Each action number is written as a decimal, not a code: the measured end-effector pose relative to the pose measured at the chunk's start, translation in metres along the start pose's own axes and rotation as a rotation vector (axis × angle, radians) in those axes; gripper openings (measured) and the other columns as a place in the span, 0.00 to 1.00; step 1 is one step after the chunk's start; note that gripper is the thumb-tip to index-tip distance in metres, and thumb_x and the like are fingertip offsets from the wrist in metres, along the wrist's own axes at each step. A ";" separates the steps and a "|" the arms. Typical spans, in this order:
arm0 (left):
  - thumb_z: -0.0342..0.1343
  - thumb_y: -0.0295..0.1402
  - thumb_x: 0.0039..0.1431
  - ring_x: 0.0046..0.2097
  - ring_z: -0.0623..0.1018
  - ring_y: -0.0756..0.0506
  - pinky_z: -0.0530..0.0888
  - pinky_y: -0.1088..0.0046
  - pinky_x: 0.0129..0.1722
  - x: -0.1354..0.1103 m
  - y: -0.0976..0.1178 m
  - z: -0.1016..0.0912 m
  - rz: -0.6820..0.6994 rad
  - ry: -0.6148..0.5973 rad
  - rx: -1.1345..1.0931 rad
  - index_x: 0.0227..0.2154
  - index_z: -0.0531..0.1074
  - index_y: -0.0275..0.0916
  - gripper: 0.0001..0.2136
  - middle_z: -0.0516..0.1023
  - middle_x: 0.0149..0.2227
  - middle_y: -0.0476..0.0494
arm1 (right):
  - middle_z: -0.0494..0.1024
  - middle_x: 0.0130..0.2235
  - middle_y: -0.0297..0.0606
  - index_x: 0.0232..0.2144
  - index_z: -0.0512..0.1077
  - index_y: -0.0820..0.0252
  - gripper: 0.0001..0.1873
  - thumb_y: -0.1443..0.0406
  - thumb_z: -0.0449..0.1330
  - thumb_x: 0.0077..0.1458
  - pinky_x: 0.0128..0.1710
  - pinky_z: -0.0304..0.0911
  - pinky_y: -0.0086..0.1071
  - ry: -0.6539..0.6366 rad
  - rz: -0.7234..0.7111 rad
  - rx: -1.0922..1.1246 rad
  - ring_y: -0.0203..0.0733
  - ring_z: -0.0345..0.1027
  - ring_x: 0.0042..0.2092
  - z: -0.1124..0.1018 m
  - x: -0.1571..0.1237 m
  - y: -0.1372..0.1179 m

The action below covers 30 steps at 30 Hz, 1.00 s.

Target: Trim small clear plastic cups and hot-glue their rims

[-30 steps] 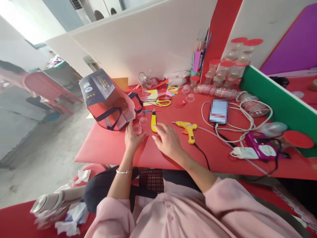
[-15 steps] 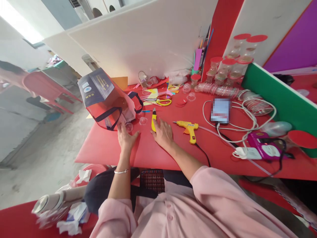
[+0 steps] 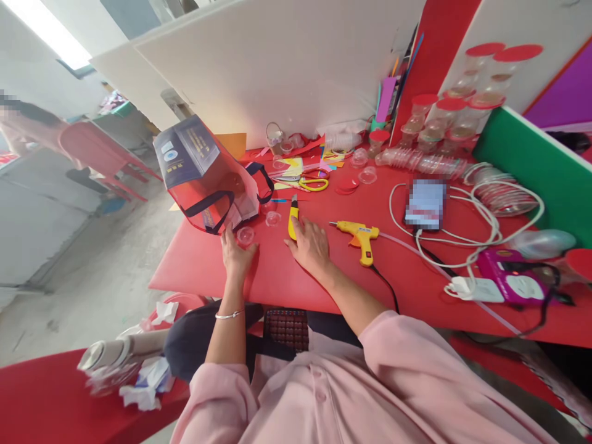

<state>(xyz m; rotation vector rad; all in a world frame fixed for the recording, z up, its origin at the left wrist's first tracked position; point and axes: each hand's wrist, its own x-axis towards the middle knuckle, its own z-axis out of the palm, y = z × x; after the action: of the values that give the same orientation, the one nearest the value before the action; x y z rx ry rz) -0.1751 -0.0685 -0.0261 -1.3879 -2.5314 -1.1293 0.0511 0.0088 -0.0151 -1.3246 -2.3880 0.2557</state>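
My left hand (image 3: 237, 254) rests on the red table with its thumb spread, beside a small clear plastic cup (image 3: 245, 235). Just beyond its fingertips leans a red and dark blue bag (image 3: 217, 197) with black handles. My right hand (image 3: 311, 248) lies with fingers apart, its fingertips at the lower end of a yellow utility knife (image 3: 293, 221); it does not wrap round the knife. To the right of that hand is a yellow hot glue gun (image 3: 359, 237) on its side. A second clear cup (image 3: 272, 218) sits between the bag and the knife.
Scissors (image 3: 314, 184) and coloured paper lie toward the back panel. On the right are a phone (image 3: 425, 205), looped white cable, a purple power strip (image 3: 511, 277), stacked clear cups (image 3: 420, 161) and red-lidded containers (image 3: 462, 117). A person (image 3: 39, 126) sits at the far left.
The whole view has shifted slightly, with table things appearing farther right. Both hands stay in nearly the same places, and the knife, bag and glue gun remain where they were.
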 end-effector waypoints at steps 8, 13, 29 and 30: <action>0.51 0.17 0.47 0.71 0.64 0.39 0.62 0.56 0.71 0.020 -0.029 -0.014 0.364 -0.245 -0.080 0.73 0.53 0.41 0.46 0.62 0.72 0.38 | 0.67 0.66 0.56 0.71 0.55 0.59 0.36 0.54 0.57 0.68 0.53 0.58 0.47 -0.017 -0.013 -0.011 0.58 0.63 0.58 0.001 0.000 -0.001; 0.52 0.22 0.53 0.66 0.72 0.42 0.67 0.59 0.68 0.038 -0.039 -0.030 0.380 -0.429 -0.104 0.72 0.54 0.42 0.42 0.72 0.66 0.41 | 0.71 0.62 0.54 0.71 0.54 0.58 0.34 0.57 0.57 0.68 0.53 0.57 0.45 -0.038 -0.023 0.013 0.56 0.63 0.58 -0.001 0.000 -0.001; 0.74 0.42 0.47 0.57 0.80 0.35 0.75 0.58 0.57 0.018 -0.030 -0.010 0.013 -0.156 -0.018 0.70 0.58 0.44 0.48 0.83 0.54 0.37 | 0.71 0.61 0.55 0.71 0.55 0.58 0.35 0.53 0.56 0.68 0.53 0.57 0.46 -0.034 -0.013 0.022 0.57 0.62 0.57 -0.003 0.000 -0.003; 0.74 0.42 0.47 0.58 0.80 0.35 0.74 0.57 0.58 0.016 -0.031 -0.011 0.018 -0.161 -0.026 0.71 0.57 0.44 0.49 0.83 0.54 0.38 | 0.71 0.61 0.55 0.71 0.56 0.57 0.34 0.53 0.56 0.68 0.53 0.57 0.46 -0.028 -0.013 0.018 0.57 0.62 0.57 -0.003 0.000 -0.003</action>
<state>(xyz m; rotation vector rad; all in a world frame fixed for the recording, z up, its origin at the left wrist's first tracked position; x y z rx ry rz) -0.2110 -0.0744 -0.0297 -1.5648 -2.6141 -1.0929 0.0502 0.0072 -0.0115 -1.3056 -2.4108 0.2925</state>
